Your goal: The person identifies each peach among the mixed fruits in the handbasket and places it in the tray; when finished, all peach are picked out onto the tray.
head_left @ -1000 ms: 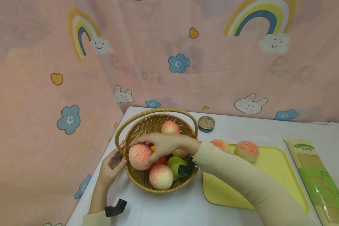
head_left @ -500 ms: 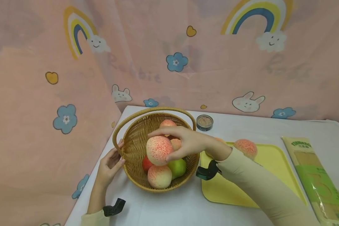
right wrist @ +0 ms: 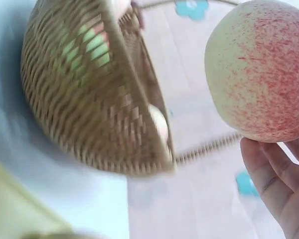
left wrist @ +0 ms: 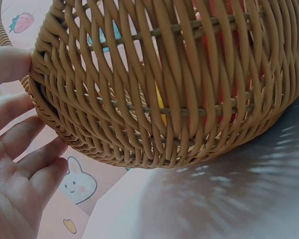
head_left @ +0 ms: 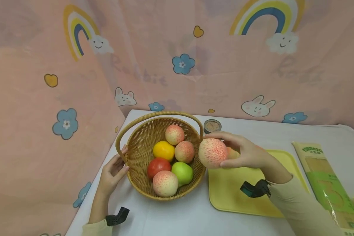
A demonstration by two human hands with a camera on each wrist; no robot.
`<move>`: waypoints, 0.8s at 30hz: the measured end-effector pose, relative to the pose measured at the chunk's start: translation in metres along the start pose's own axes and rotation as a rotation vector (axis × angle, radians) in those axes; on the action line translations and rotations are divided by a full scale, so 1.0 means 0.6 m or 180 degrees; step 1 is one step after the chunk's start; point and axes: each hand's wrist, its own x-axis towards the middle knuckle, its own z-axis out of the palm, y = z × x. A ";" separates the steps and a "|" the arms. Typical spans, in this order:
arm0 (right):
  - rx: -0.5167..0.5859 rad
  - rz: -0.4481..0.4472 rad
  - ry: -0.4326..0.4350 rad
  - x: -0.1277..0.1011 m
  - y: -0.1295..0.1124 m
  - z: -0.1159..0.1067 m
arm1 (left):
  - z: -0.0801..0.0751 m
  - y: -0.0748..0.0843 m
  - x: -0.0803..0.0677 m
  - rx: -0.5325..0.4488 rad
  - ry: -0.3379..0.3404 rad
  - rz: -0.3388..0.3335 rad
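Right hand fingers grasp the peach beside the wicker basket; left hand fingers relaxed against it; a loose grip could drop it

Cream peach stippled with red; tan wicker basket holding an orange fruit, a red tomato and a green apple; yellow tray; pink backdrop printed with rainbows, blue flowers, white rabbits

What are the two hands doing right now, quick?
Left hand: open, fingers straight, resting against the basket by its handle.
Right hand: fingers curled round a peach, holding it above the yellow tray beside the basket.
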 end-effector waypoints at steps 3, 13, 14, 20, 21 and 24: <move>-0.0043 0.0011 0.0194 -0.037 0.012 -0.017 | 0.001 -0.001 0.001 -0.0045 -0.0022 0.0068; -0.0319 -0.0079 0.0903 -0.147 0.055 -0.069 | 0.002 0.002 0.002 -0.0135 0.0036 0.0207; -0.0292 -0.0092 0.0949 -0.156 0.058 -0.074 | 0.002 0.002 0.002 -0.0140 0.0033 0.0208; -0.0252 0.0119 0.1143 -0.212 0.076 -0.104 | 0.002 0.001 0.002 -0.0146 0.0032 0.0217; -0.0279 0.0213 0.1178 -0.222 0.080 -0.108 | 0.002 0.001 0.002 -0.0158 0.0026 0.0221; -0.0405 0.0556 0.1245 -0.250 0.095 -0.120 | 0.002 0.002 0.002 -0.0177 0.0007 0.0233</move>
